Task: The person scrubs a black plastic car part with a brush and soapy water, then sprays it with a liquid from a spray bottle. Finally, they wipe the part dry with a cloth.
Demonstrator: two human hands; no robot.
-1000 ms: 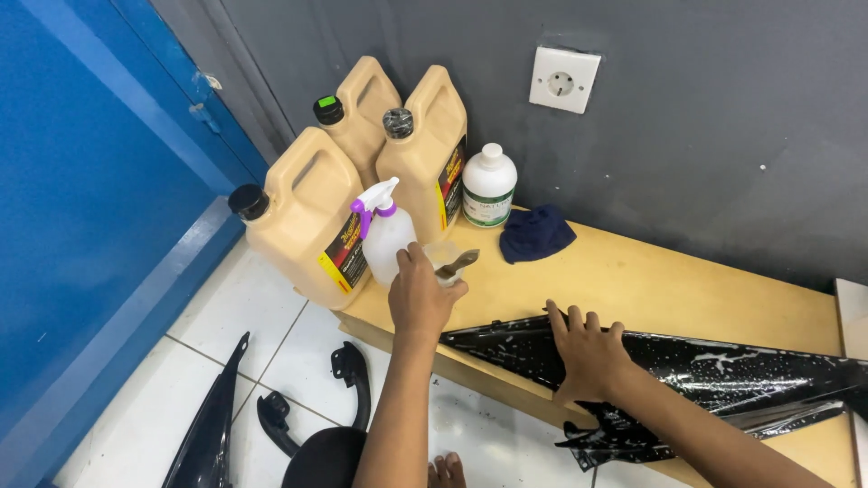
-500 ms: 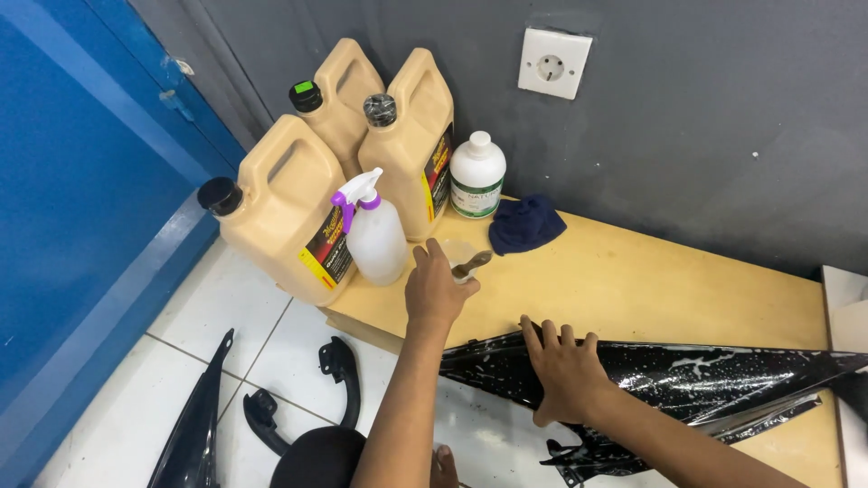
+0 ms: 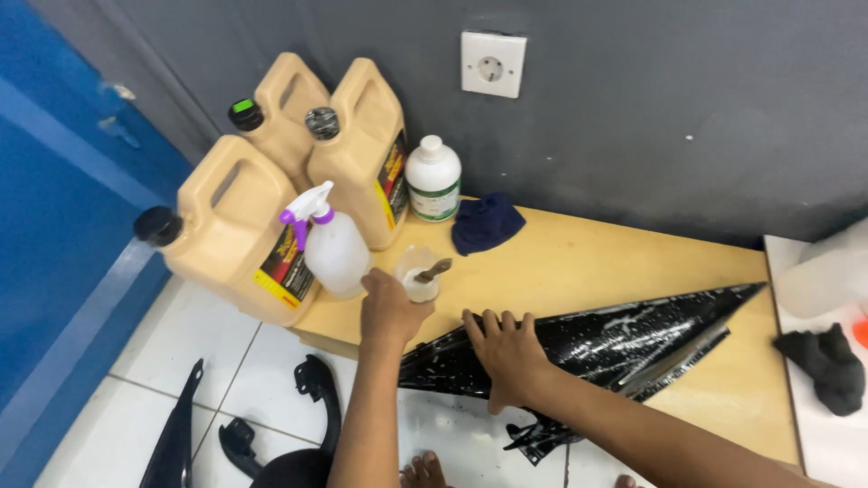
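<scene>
Left hand [image 3: 391,310] grip clamped on small cup [image 3: 418,274], right hand [image 3: 508,354] flat on black panel [image 3: 615,348]

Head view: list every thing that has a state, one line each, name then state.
left hand: gripping the small cup
small cup: upright, open, stick inside
right hand: flat on the black panel
black panel: lying on the wooden bench, spattered white
spray bottle: upright
white bottle: capped
three tan jugs: upright, capped
</scene>
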